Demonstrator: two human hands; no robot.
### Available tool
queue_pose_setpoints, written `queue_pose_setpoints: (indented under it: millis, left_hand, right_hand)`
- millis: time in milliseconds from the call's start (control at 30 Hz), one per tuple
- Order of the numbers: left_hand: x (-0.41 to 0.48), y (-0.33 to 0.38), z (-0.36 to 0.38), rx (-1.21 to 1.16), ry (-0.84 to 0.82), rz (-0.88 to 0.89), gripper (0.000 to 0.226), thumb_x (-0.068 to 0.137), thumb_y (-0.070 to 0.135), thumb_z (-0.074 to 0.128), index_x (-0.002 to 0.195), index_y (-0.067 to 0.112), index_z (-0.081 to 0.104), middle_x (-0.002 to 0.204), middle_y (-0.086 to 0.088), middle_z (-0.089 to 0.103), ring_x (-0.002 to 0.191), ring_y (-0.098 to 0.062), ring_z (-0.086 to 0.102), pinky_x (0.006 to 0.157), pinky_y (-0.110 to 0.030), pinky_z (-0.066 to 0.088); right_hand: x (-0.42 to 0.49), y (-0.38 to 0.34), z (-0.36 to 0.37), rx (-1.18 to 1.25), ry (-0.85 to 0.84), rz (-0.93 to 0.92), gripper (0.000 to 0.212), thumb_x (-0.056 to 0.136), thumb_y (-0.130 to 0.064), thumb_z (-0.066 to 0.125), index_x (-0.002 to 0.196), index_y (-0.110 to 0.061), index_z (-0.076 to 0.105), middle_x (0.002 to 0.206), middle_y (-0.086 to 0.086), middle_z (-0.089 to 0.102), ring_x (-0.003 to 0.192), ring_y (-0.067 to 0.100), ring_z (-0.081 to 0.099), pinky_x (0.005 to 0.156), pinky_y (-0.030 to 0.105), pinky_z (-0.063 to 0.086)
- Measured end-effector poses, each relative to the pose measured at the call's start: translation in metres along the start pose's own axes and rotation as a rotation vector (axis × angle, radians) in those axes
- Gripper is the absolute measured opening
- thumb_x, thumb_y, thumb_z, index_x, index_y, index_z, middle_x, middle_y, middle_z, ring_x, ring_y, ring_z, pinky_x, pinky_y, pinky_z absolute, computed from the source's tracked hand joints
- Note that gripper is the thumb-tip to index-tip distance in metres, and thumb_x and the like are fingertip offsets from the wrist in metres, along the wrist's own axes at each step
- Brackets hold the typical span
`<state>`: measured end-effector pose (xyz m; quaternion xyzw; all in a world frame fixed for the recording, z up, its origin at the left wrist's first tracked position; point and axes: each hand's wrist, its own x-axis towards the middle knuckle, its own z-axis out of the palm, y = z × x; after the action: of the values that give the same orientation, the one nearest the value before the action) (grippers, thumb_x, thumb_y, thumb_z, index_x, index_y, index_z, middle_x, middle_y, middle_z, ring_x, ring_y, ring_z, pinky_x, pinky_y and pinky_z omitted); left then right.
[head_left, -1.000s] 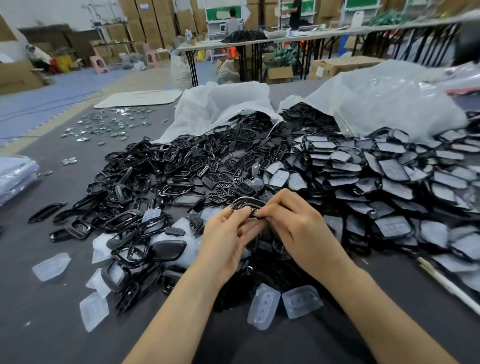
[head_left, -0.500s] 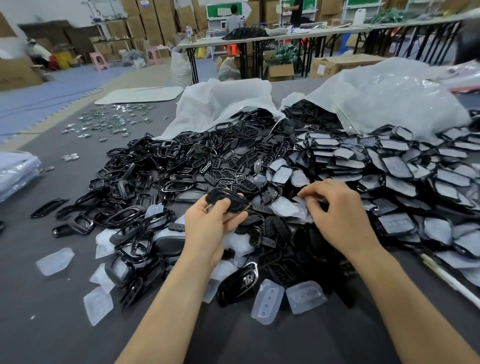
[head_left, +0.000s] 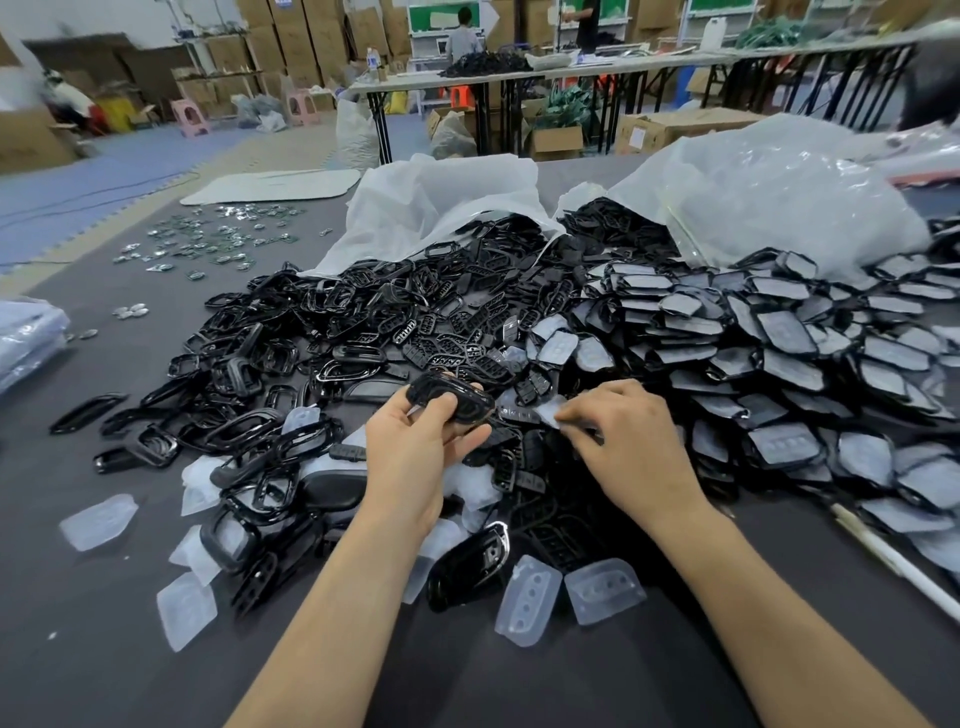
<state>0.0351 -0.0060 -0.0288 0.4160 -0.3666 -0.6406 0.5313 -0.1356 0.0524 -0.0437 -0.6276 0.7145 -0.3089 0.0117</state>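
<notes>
My left hand (head_left: 410, 457) grips a black plastic key-fob shell (head_left: 449, 401) above the middle of the heap. My right hand (head_left: 631, 441) reaches into the pile just to its right and pinches a small translucent button pad (head_left: 551, 410) between thumb and fingers. A big heap of black frames and shells (head_left: 322, 353) spreads across the grey table (head_left: 104, 649). On the right lie several black shells with clear pads fitted (head_left: 779, 353).
Loose translucent pads (head_left: 602, 590) lie near the front edge and at the left (head_left: 98, 519). Two white plastic bags (head_left: 769, 202) sit behind the heap. Small metal pieces (head_left: 218, 239) scatter far left. A white rod (head_left: 893, 561) lies at the right. A person stands at distant tables.
A second ago both hands worked together on one black shell. My right hand then let go, moved right into the pile and now pinches a translucent pad; my left keeps the shell.
</notes>
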Motion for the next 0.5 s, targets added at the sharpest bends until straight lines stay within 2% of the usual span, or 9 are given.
queue_pose_setpoints:
  millis: [67,100,133,200,267,333,400,433,500]
  left_hand:
    - [-0.002,-0.001,0.001,0.028,-0.021,0.009,0.014,0.093,-0.003,0.055,0.083,0.004,0.061,0.064,-0.002,0.07,0.056,-0.013,0.067,0.053,-0.021,0.055]
    - [-0.003,-0.002,0.002,0.037,-0.034,0.01,0.013,0.093,-0.003,0.055,0.084,0.003,0.061,0.065,-0.003,0.071,0.057,-0.014,0.068,0.053,-0.021,0.055]
    - [-0.003,-0.003,0.003,0.041,-0.049,0.008,0.013,0.093,-0.003,0.055,0.084,0.003,0.061,0.066,-0.004,0.071,0.059,-0.015,0.069,0.054,-0.022,0.056]
    - [-0.005,-0.004,0.005,0.048,-0.084,-0.004,0.012,0.093,-0.003,0.054,0.085,0.002,0.061,0.07,-0.008,0.072,0.061,-0.017,0.07,0.056,-0.022,0.056]
    - [-0.007,-0.006,0.007,0.067,-0.118,-0.011,0.011,0.093,-0.003,0.054,0.087,0.001,0.062,0.077,-0.014,0.071,0.065,-0.021,0.07,0.058,-0.023,0.057]
    - [-0.009,-0.007,0.008,0.086,-0.159,-0.016,0.009,0.094,-0.002,0.054,0.09,0.001,0.062,0.09,-0.023,0.069,0.072,-0.025,0.07,0.059,-0.024,0.057]
    - [-0.011,-0.008,0.009,0.098,-0.217,-0.025,0.01,0.094,-0.002,0.053,0.093,0.002,0.062,0.097,-0.024,0.069,0.078,-0.027,0.071,0.059,-0.024,0.057]
    - [-0.012,-0.008,0.009,0.102,-0.25,-0.026,0.012,0.094,-0.002,0.053,0.092,0.003,0.063,0.096,-0.019,0.071,0.079,-0.026,0.071,0.059,-0.024,0.057]
    - [-0.014,-0.008,0.01,0.114,-0.317,-0.02,0.016,0.094,-0.003,0.052,0.092,0.006,0.064,0.093,-0.013,0.075,0.072,-0.02,0.072,0.058,-0.024,0.056]
  right_hand:
    - [0.0,0.003,0.0,0.095,0.026,0.075,0.012,0.085,-0.014,0.069,0.094,-0.016,0.076,0.093,0.003,0.067,0.108,0.02,0.055,0.096,0.041,0.045]
    - [-0.001,0.004,-0.001,0.139,0.034,0.103,0.013,0.085,-0.013,0.068,0.095,-0.016,0.077,0.093,0.002,0.063,0.11,0.018,0.055,0.098,0.034,0.045]
    - [-0.001,0.004,-0.002,0.176,0.053,0.123,0.013,0.086,-0.012,0.068,0.095,-0.017,0.077,0.091,0.0,0.06,0.111,0.016,0.055,0.097,0.022,0.043]
    - [-0.001,0.001,-0.005,0.242,0.14,0.151,0.013,0.086,-0.011,0.068,0.092,-0.017,0.077,0.086,-0.006,0.06,0.104,0.012,0.058,0.083,0.001,0.036]
    - [0.0,0.0,-0.009,0.336,0.215,0.188,0.013,0.086,-0.014,0.067,0.087,-0.022,0.077,0.077,-0.014,0.065,0.084,0.003,0.061,0.071,0.0,0.038]
    - [0.002,0.0,-0.012,0.515,0.237,0.263,0.018,0.086,-0.016,0.066,0.079,-0.03,0.074,0.069,-0.016,0.069,0.073,-0.002,0.062,0.065,0.004,0.041]
    - [0.004,0.0,-0.014,0.702,0.229,0.332,0.025,0.087,-0.013,0.066,0.074,-0.034,0.072,0.072,-0.018,0.071,0.072,-0.005,0.063,0.065,0.005,0.044]
    - [0.004,0.0,-0.014,0.773,0.224,0.353,0.028,0.087,-0.011,0.066,0.072,-0.034,0.072,0.072,-0.018,0.071,0.071,-0.005,0.063,0.066,0.006,0.045]
    - [0.004,-0.001,-0.014,0.865,0.204,0.382,0.03,0.087,-0.01,0.066,0.068,-0.032,0.073,0.073,-0.014,0.072,0.073,-0.001,0.064,0.07,0.013,0.049]
